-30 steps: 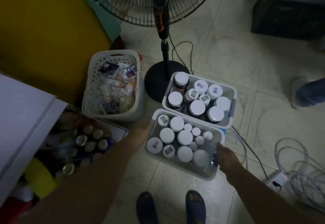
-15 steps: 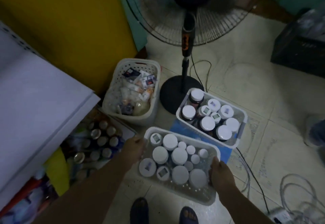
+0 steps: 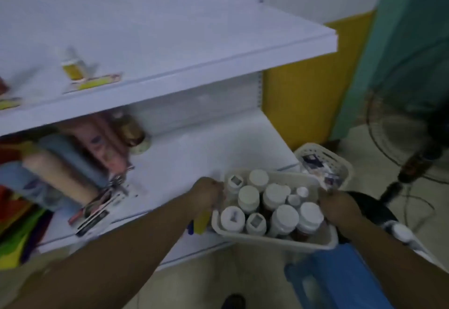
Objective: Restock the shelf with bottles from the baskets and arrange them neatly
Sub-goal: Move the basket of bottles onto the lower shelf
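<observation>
A white plastic basket full of several white-capped bottles hangs in the air at the front right edge of the lower white shelf. My left hand grips the basket's left rim. My right hand grips its right rim. The upper white shelf holds a small yellow-labelled bottle and flat yellow packs at its left. The view is blurred.
Rolled packs, a gold-lidded jar and small packets fill the lower shelf's left part. A second white basket with sachets stands on the floor at right, beside a standing fan. A blue stool sits below the basket.
Both hands have lifted the basket of bottles off the floor up to the lower shelf's edge. The view has swung left from the floor to the shelves.
</observation>
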A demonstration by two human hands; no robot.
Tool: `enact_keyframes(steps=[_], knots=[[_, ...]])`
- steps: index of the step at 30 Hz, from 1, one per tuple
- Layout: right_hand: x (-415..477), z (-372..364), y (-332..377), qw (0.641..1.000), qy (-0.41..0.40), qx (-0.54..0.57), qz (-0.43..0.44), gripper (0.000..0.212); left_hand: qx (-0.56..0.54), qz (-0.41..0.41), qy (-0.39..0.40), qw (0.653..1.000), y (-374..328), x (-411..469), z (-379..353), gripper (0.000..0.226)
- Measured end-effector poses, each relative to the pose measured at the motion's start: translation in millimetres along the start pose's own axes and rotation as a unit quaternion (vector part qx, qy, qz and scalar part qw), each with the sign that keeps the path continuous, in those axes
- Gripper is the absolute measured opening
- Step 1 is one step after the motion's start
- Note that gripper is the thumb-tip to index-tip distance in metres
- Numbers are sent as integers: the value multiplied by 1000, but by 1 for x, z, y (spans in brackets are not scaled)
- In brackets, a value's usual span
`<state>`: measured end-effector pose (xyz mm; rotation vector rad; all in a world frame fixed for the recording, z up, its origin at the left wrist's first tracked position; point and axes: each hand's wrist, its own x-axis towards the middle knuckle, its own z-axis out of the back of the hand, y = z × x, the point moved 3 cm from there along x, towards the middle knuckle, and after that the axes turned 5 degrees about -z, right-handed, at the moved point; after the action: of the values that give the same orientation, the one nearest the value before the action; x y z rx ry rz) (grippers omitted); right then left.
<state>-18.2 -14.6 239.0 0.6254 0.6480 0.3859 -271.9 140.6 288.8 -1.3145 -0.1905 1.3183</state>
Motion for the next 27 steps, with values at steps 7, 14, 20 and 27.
enact_keyframes(steps=[7, 14, 20, 27], knots=[[10, -80, 114, 995, 66, -59, 55, 51, -45, 43, -113, 992, 26, 6, 109, 37], [8, -143, 179, 965, 240, 93, 52, 38, -24, 48, -142, 988, 44, 54, 178, 35], [49, -182, 198, 992, 116, -12, 51, 39, -56, 60, -163, 983, 46, 98, 210, 33], [70, -214, 218, 989, 134, 59, 36, 27, -40, 99, -143, 984, 62, 129, 227, 26]])
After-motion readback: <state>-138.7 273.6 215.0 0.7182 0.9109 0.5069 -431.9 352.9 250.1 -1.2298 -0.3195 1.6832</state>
